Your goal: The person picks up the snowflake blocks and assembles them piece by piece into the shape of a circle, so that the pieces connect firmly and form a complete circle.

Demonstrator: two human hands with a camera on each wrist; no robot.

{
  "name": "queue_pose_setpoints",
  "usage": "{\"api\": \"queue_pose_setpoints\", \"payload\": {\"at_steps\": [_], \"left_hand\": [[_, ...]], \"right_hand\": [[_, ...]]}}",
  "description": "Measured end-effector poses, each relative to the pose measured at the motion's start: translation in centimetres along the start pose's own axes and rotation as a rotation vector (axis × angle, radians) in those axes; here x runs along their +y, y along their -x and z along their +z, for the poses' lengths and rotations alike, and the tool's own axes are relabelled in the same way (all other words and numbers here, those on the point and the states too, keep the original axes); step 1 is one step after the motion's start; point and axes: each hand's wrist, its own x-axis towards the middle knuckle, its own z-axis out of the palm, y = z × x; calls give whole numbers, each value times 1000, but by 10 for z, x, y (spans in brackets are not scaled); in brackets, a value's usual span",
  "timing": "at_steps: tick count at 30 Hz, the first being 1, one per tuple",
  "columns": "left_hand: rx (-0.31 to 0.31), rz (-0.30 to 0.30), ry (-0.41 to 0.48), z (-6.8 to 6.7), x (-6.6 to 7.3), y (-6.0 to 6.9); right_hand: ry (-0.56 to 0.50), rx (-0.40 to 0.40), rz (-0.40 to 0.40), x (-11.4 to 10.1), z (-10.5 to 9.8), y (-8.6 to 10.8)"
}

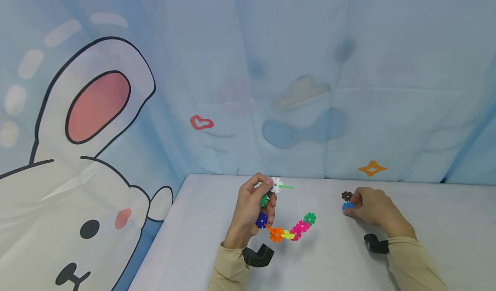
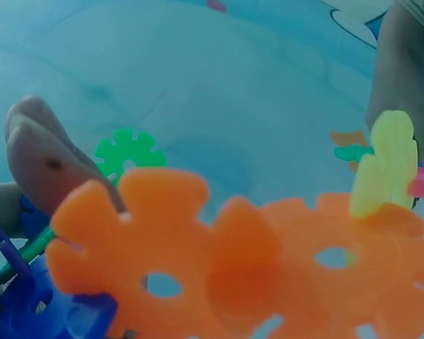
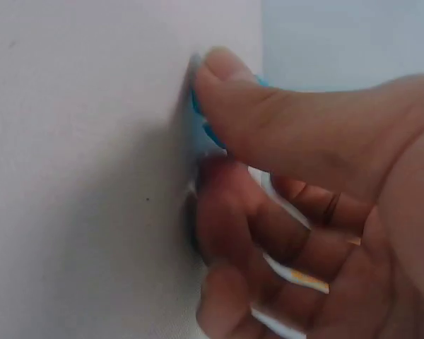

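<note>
My left hand (image 1: 245, 209) grips a chain of interlocking plastic snowflake discs above the white table. A white disc (image 1: 276, 185) with a light green one edge-on stands out by the fingertips. Below, the chain runs from a dark blue disc (image 1: 262, 221) through orange (image 1: 276, 234), yellow (image 1: 287, 234) and pink discs (image 1: 300, 227) to a green end disc (image 1: 309, 218). Orange discs (image 2: 162, 247) fill the left wrist view's foreground. Over at the right, my right hand (image 1: 376, 209) pinches a light blue disc (image 1: 347, 205) at the tabletop; the thumb partly covers it.
A brown snowflake disc (image 1: 346, 196) lies just beyond the light blue one. The white tabletop (image 1: 186, 239) ends at the back against a light blue cloth (image 1: 248, 67). On the left hangs cloth with a printed rabbit (image 1: 112, 187). Each wrist carries a black mount (image 1: 258, 256).
</note>
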Motion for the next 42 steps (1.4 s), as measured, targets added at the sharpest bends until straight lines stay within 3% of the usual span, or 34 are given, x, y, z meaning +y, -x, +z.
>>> {"api": "queue_pose_setpoints", "payload": {"at_steps": [5,11,19,25,32,42], "left_hand": [[-1,7,1,1,1,1],[-3,23,0,1,2,2],[-1,36,19,3,7,4],[-6,37,35,4,9,5],[-14,38,53,8,12,8],[-23,33,83,13,10,9]], "right_hand": [[-56,73,-123,-6,4,1],[-202,201,-209,-37,-2,8],[-509,144,-334,-85,-13,23],[-702,172,-364,-112,-14,37],[-723,199,-446,-130,-15,48],[-706,242,-474,-138,-15,53]]}}
